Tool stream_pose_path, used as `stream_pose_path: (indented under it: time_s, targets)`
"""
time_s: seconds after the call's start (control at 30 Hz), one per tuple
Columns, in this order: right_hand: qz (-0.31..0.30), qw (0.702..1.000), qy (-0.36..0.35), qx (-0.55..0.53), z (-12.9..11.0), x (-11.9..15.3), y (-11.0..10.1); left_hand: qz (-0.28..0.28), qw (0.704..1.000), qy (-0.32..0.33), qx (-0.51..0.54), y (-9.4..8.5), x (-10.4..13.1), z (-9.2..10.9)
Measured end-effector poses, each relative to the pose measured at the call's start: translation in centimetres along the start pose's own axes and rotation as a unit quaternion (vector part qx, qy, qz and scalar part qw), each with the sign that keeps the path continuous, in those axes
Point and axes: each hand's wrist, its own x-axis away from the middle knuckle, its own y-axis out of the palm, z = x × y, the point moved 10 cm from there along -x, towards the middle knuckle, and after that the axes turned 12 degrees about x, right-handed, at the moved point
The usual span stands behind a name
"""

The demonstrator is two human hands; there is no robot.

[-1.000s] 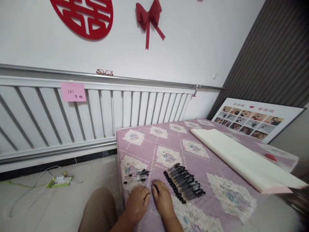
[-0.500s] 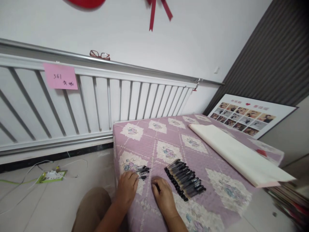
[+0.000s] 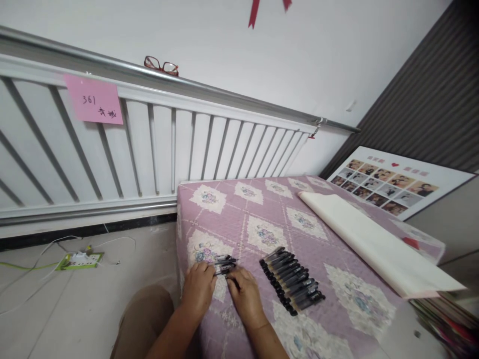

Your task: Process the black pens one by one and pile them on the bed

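Note:
On the near left part of the purple floral bedspread (image 3: 217, 301) lies a small bunch of black pens (image 3: 226, 263). My left hand (image 3: 199, 286) is closed over the left ends of these pens, hiding them. From the right, my right hand (image 3: 245, 294) has its thumb and fingers pinched together at the other end of the nearest pen, whose tip is partly covered. A neat row of several more black pens (image 3: 292, 279) lies side by side to the right of my right hand, apart from it.
A cream sheet or roll (image 3: 366, 244) lies across the bed's right side, near a photo board (image 3: 396, 179). Behind the bed runs a white radiator (image 3: 183, 144) with glasses (image 3: 160, 66) on its pipe. On the floor at left sits a power strip (image 3: 80, 260) with cables.
My right hand has moved left and away from me, to the ends of the small bunch of pens. My left hand stays at the bunch. The view has tilted down slightly.

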Motion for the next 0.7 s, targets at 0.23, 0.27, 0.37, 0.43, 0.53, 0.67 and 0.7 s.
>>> stream_pose_path:
  time_s: [0.23,0.27,0.37,0.43,0.53,0.67,0.7]
  targets:
    - [-0.028,0.999,-0.008,0.042,-0.4,0.0,0.6,0.011,1.000,-0.006,0.011,-0.2,0.0,-0.3]
    - [-0.031,0.998,-0.008,0.047,-0.5,0.0,0.6,0.012,1.000,-0.005,0.011,-0.2,0.0,-0.3]
    - [-0.035,0.998,-0.005,0.050,-0.5,0.0,0.7,0.014,1.000,-0.003,0.009,-0.2,0.0,-0.3]
    - [-0.029,0.999,-0.006,0.034,-0.5,0.1,0.6,0.014,1.000,-0.003,0.008,-0.1,0.1,-0.3]
    - [-0.005,0.999,0.016,-0.032,0.4,0.5,0.3,0.014,1.000,-0.002,0.016,-0.1,0.3,-0.4]
    - [0.035,0.984,0.119,-0.129,3.2,1.7,-0.2,0.019,0.999,0.016,0.044,-0.1,0.8,-0.3]
    - [0.041,0.978,0.141,-0.145,3.8,2.0,-0.3,0.019,0.998,0.020,0.051,-0.1,1.0,-0.3]
